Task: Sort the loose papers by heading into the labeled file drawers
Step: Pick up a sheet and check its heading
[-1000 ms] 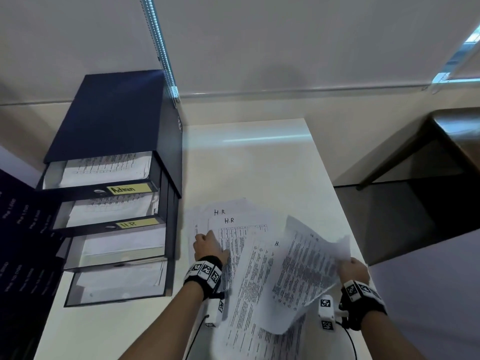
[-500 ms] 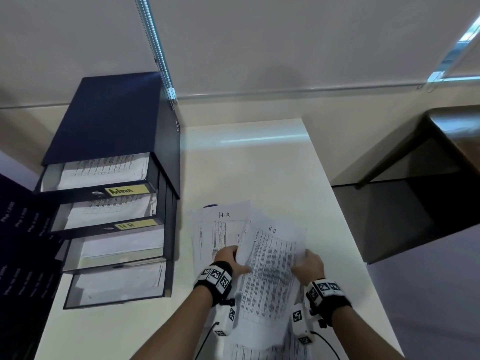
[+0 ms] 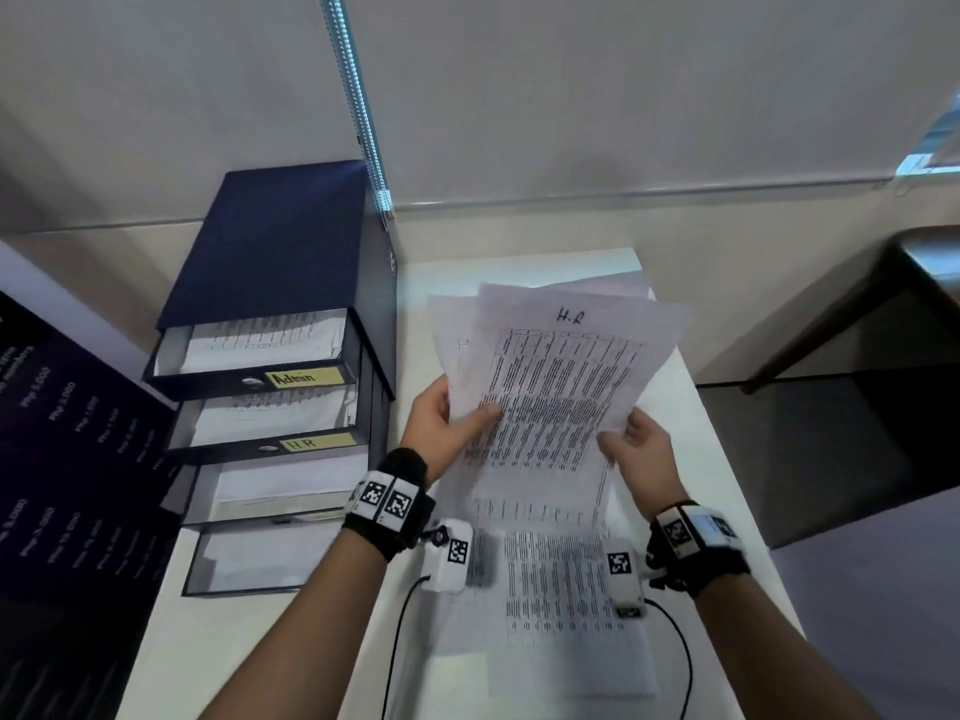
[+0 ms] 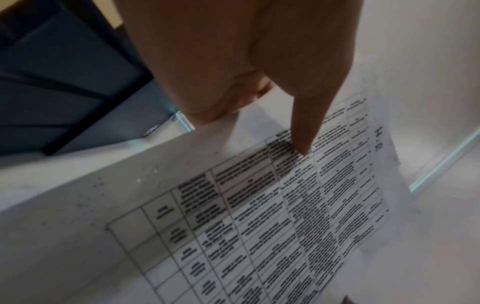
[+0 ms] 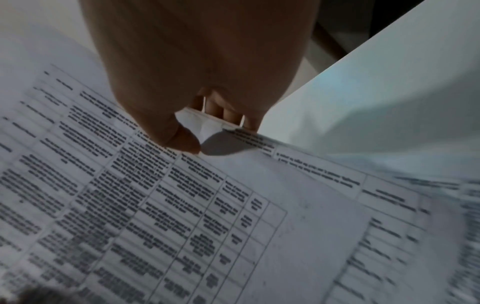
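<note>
I hold up a small stack of printed sheets headed "H.R" [image 3: 561, 387] above the white table [image 3: 691, 449]. My left hand [image 3: 441, 423] pinches the stack's left edge, thumb on the front [image 4: 301, 131]. My right hand [image 3: 639, 449] pinches its lower right edge, thumb on top and fingers beneath [image 5: 182, 139]. More printed papers [image 3: 550, 574] lie flat on the table under my wrists. The dark blue drawer unit [image 3: 270, 324] stands to the left. Its top drawer is labeled "Admin" [image 3: 304, 378] and the second "H R" [image 3: 306, 443]. All drawers stand pulled out with paper inside.
A dark board with white print [image 3: 62, 459] leans at the far left. A dark wooden table [image 3: 883, 314] stands off to the right beyond the white table's edge. Cables [image 3: 400, 631] run from the wrist cameras across the near table.
Both hands have gathered the H.R sheets and lifted them off the table, up and away from me. The left hand went from pressing papers down to gripping the stack.
</note>
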A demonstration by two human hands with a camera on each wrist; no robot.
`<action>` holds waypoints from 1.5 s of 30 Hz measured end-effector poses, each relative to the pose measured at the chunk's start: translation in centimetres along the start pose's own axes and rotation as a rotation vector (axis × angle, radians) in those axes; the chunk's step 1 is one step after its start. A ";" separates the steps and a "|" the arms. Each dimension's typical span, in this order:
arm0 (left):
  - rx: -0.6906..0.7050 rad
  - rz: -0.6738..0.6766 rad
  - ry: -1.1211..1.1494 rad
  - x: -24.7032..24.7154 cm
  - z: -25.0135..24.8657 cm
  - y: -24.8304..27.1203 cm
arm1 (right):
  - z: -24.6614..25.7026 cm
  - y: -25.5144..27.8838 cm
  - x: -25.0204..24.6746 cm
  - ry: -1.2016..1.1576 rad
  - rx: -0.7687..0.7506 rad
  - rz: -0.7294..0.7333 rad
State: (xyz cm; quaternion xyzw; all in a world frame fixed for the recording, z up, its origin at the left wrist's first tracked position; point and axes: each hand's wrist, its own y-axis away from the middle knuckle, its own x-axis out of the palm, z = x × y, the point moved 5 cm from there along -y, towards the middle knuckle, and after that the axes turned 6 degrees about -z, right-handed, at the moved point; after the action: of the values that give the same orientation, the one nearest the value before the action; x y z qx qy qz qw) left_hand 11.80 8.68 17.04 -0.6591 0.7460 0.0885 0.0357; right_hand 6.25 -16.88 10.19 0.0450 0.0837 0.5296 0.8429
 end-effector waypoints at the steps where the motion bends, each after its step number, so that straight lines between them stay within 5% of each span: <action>1: -0.001 -0.003 -0.019 -0.4 -0.3 0.3 | 0.7 0.4 0.4 0.002 -0.033 -0.004; 9: -0.159 0.034 -0.215 -1.8 7.3 2.0 | -1.1 3.1 2.1 0.405 0.029 -0.040; 16: -0.057 -0.165 -0.139 -6.7 3.3 3.0 | 4.8 4.0 6.4 0.412 -0.169 0.061; 23: -0.094 -0.461 0.067 -19.3 -0.5 4.1 | 12.1 9.1 15.7 0.136 -0.140 0.495; 32: -0.383 -0.350 0.207 -30.1 3.5 11.6 | 8.1 16.7 25.9 0.146 0.184 0.931; 39: -0.407 -0.330 0.228 -33.7 4.5 12.0 | 7.8 16.1 29.3 0.015 0.375 0.822; 45: -0.530 -0.197 0.118 -34.1 6.9 10.6 | 6.9 11.3 31.4 0.138 0.303 0.539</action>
State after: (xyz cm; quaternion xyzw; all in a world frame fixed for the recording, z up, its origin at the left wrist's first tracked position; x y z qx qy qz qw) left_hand 5.30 44.40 16.99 -0.7187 0.6299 0.2380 -0.1731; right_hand 10.87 16.37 15.87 0.1543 0.2038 0.7171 0.6484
